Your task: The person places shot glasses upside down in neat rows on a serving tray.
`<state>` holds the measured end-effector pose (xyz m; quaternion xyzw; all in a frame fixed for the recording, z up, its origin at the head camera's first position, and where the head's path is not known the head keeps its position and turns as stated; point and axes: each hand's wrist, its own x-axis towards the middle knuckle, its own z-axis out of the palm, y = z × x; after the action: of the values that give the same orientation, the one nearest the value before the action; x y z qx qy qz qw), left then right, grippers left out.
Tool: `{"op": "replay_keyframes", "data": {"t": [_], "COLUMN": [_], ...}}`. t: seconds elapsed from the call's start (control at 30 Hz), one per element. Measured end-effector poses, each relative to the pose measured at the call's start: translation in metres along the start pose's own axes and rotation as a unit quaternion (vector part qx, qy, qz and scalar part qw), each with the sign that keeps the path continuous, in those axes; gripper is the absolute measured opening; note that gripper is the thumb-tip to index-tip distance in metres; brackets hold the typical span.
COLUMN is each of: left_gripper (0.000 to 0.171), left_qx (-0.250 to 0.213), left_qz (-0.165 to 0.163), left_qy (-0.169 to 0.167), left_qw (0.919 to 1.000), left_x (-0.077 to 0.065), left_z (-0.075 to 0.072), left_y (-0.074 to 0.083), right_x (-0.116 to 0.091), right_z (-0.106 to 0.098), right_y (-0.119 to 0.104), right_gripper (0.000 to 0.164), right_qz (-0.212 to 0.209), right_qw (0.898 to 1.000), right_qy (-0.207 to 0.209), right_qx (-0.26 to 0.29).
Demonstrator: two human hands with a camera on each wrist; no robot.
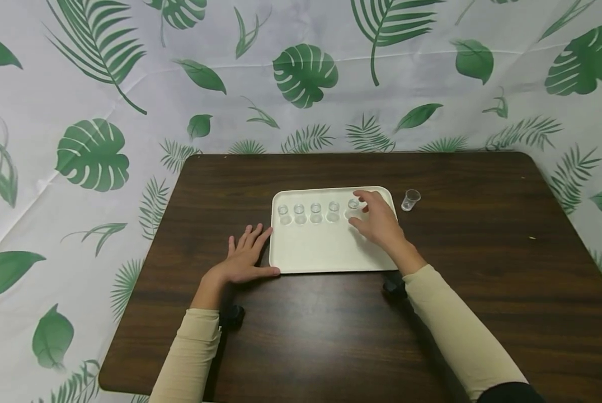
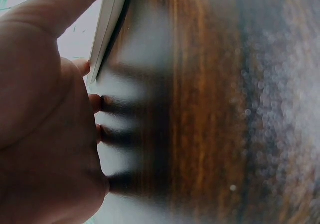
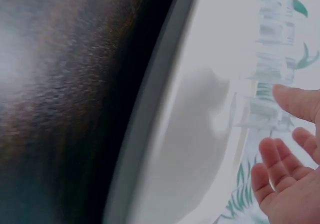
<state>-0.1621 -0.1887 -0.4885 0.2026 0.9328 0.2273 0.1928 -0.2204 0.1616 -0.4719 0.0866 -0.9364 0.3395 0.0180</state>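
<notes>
A white rectangular tray (image 1: 331, 246) lies on the table, with several small clear cups (image 1: 316, 212) standing in a row along its far half. My left hand (image 1: 243, 260) is spread flat at the tray's left side, its thumb and index finger at the rim. My right hand (image 1: 379, 221) reaches over the tray's right part, thumb and fingers parted around the rightmost cup (image 1: 353, 208). In the right wrist view, that cup (image 3: 257, 113) stands just beyond the thumb tip, with no fingers closed on it. Another clear cup (image 1: 410, 200) is on the table right of the tray.
The dark wood table (image 1: 306, 336) extends around the tray on all sides. Behind it hangs a white cloth (image 1: 260, 112) printed with green leaves. A black wrist device (image 1: 232, 317) sits under the left wrist, and another (image 1: 394, 285) under the right.
</notes>
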Motion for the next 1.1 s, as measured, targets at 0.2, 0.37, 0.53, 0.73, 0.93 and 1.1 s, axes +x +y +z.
{"op": "replay_keyframes", "data": {"t": [0.2, 0.37, 0.53, 0.73, 0.93, 1.1], "left_gripper": [0.104, 0.103, 0.104, 0.104, 0.105, 0.105], "left_qx": [0.005, 0.002, 0.001, 0.003, 0.011, 0.005], "left_qz": [0.0, -0.002, -0.005, -0.006, -0.01, -0.006], "left_qy": [-0.003, -0.004, -0.005, -0.004, -0.005, -0.005], "left_qw": [1.0, 1.0, 1.0, 1.0, 0.9999, 1.0], "left_x": [0.001, 0.001, -0.001, -0.001, -0.001, 0.0], "left_z": [-0.001, -0.001, -0.001, 0.0, 0.0, 0.0], "left_y": [0.002, 0.001, 0.001, 0.002, 0.001, 0.002], "right_x": [-0.016, -0.021, -0.021, -0.019, -0.018, -0.015], "right_z": [-0.014, -0.028, -0.039, -0.042, -0.041, -0.043], "right_y": [0.007, 0.025, 0.049, 0.075, 0.089, 0.094], "right_gripper": [0.051, 0.029, 0.041, 0.061, 0.062, 0.057], "right_qz": [-0.028, -0.051, -0.032, 0.048, 0.115, 0.128], "right_qw": [0.993, 0.955, 0.94, 0.959, 0.968, 0.967], "right_qy": [0.105, 0.274, 0.321, 0.267, 0.198, 0.174], "right_qx": [0.053, 0.097, 0.108, 0.083, 0.101, 0.137]}}
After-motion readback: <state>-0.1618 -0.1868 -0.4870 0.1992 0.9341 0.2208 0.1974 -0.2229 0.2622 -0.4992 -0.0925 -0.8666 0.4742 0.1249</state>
